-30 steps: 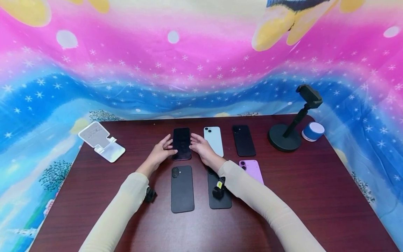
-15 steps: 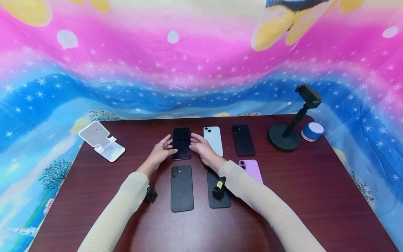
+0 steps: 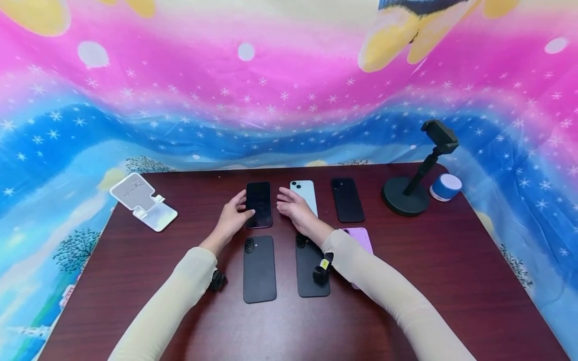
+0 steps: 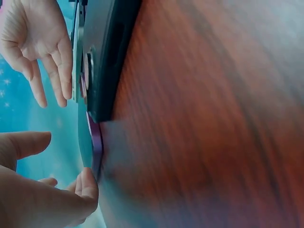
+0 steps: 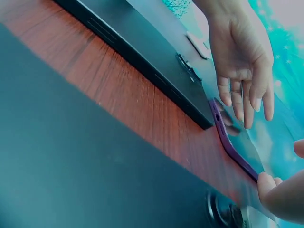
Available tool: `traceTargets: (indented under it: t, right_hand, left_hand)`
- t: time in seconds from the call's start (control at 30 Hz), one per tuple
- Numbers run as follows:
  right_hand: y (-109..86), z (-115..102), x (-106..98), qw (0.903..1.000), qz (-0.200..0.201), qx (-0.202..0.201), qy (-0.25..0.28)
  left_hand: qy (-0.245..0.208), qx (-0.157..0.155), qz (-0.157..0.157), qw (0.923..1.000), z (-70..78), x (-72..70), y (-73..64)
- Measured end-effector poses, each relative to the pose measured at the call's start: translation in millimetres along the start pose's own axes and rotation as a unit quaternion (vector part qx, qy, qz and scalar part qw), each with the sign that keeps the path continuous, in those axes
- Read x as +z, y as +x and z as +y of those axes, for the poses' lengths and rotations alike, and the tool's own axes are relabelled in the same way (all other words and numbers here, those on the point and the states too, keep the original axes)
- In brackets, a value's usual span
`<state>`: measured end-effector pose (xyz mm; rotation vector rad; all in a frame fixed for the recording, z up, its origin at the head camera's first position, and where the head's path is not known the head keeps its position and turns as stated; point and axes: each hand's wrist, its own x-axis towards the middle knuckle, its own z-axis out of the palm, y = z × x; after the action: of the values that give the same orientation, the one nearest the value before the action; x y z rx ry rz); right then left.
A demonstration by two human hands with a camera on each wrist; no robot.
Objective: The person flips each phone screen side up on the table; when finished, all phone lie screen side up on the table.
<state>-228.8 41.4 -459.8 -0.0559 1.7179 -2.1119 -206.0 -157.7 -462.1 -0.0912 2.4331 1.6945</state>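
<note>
A phone with a purple frame (image 3: 259,204) lies screen up at the back of the table. My left hand (image 3: 232,219) is at its left side, fingers by the edge and thumb over the screen's lower left; firm contact is unclear. In the left wrist view, the left fingertips (image 4: 89,186) are close to the purple edge. My right hand (image 3: 299,212) hovers to the phone's right with loosely extended fingers, a small gap away. It partly covers a pale phone (image 3: 305,190) lying back up. Both hands hold nothing.
Nearer lie two dark phones, one at left (image 3: 259,269) and one at right (image 3: 311,271) under the right wrist camera. A black phone (image 3: 347,199), pink phone (image 3: 359,238), black phone stand (image 3: 408,195) and blue speaker-like cylinder (image 3: 445,187) are rightward. A white folding stand (image 3: 155,213) is left.
My right hand has drawn away slightly to the right from the phone's edge. My left hand stays at the left side, and the phone has hardly moved.
</note>
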Motion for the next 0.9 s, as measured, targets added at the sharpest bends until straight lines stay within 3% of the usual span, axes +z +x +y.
traceTargets:
  t: [0.3,0.6,0.9]
  right_hand:
    - [-8.9,-8.9,-22.9,0.9997,0.005,-0.025,-0.002]
    - [-16.7,-20.5,-49.0,0.9985,0.027,-0.032,0.034]
    - [-19.9,-20.1,-72.5,0.9976,0.047,-0.042,0.028]
  left_hand:
    - [-0.02,0.016,-0.026,0.9993,16.6,13.7,0.2]
    - [-0.051,0.004,-0.065,0.9966,32.6,33.9,5.1]
    - [-0.058,-0.015,-0.085,0.9945,45.3,55.4,15.8]
